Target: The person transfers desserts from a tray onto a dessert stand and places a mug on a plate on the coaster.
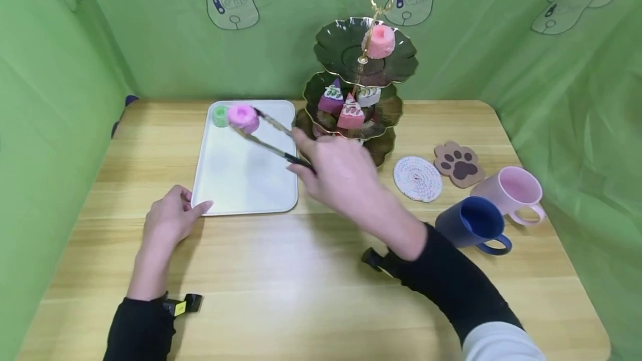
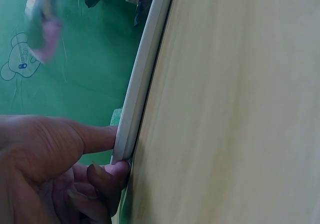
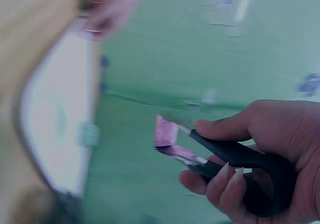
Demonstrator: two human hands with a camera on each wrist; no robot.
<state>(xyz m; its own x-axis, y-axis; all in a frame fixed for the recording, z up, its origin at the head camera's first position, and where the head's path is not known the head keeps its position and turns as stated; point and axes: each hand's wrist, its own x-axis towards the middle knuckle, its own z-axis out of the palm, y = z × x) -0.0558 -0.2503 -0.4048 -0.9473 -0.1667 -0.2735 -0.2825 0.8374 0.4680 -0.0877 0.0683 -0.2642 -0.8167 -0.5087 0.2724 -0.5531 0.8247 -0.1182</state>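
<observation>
My right hand (image 1: pixel 343 174) grips black-handled tongs (image 1: pixel 271 146), whose tips hold a pinkish-purple ring-shaped toy cake (image 1: pixel 243 118) above the tray's far left part. In the right wrist view the thumb and fingers wrap the tongs' handles (image 3: pixel 235 154). A white rectangular tray (image 1: pixel 246 171) lies on the table, and a small green ring-shaped toy cake (image 1: pixel 219 116) sits in its far left corner. At the near left corner my left hand (image 1: pixel 170 216) pinches the tray's rim between thumb and fingers, as the left wrist view also shows.
Behind the right hand stands a tiered dark stand (image 1: pixel 341 66) with a pink round cake (image 1: pixel 379 42) on top and several cake wedges (image 1: pixel 351 113) below. To the right are a round coaster (image 1: pixel 418 179), a paw-shaped coaster (image 1: pixel 458 165), a blue mug (image 1: pixel 463 222) and a pink mug (image 1: pixel 506 194).
</observation>
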